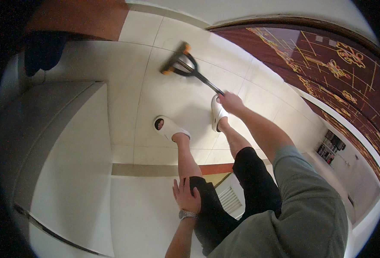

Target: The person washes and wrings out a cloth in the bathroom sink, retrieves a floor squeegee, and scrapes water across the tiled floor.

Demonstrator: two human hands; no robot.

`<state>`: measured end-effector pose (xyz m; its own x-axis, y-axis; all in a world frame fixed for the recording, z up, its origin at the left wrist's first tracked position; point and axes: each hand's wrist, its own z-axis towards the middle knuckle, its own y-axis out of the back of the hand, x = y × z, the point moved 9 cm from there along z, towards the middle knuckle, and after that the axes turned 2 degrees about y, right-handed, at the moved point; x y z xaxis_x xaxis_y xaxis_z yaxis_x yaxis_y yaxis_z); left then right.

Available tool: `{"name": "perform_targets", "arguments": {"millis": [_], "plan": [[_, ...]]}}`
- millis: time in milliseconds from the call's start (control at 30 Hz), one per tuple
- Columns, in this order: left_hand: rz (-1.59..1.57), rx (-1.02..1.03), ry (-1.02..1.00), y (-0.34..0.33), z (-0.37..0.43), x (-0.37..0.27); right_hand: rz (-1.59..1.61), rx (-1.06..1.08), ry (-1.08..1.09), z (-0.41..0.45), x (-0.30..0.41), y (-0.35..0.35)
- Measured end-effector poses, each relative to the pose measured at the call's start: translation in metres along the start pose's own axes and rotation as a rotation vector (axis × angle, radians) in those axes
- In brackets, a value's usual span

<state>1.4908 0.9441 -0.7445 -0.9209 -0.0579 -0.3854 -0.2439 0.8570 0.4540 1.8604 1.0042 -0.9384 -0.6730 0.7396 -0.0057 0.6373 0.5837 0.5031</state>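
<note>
A mop-like floor tool (194,71) with a dark handle, a forked black yoke and a dark head with orange ends rests over the pale tiled floor (122,96). My right hand (231,102) grips its handle near the right slipper. The head is blurred, so its exact type and whether it touches the tiles cannot be told. My left hand (187,196), with a metal-banded watch (188,214) at the wrist, rests on my left knee, fingers spread and holding nothing. White slippers (172,128) are on both feet.
A dark-topped white cabinet or counter (77,180) stands at left. Dark cloth (44,51) hangs at upper left beside a reddish-brown surface (83,19). Patterned maroon fabric (335,64) spans the right side. Behind my legs are a white wall (138,206) and a louvred vent (230,197).
</note>
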Motion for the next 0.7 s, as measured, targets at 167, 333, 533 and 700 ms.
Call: {"name": "perform_targets", "arguments": {"millis": [167, 333, 533, 700], "plan": [[0.006, 0.033, -0.052, -0.006, 0.005, 0.006, -0.035, 0.066, -0.277, -0.077, -0.163, -0.029], [0.022, 0.034, -0.041, -0.014, -0.008, 0.005, 0.062, -0.090, -0.079, -0.073, -0.079, 0.019], [0.074, 0.013, -0.047, -0.027, -0.008, -0.011, -0.006, -0.248, 0.301, 0.051, 0.069, 0.090], [0.118, -0.047, -0.008, -0.028, -0.015, -0.023, -0.092, -0.129, 0.241, 0.094, 0.048, 0.098]]}}
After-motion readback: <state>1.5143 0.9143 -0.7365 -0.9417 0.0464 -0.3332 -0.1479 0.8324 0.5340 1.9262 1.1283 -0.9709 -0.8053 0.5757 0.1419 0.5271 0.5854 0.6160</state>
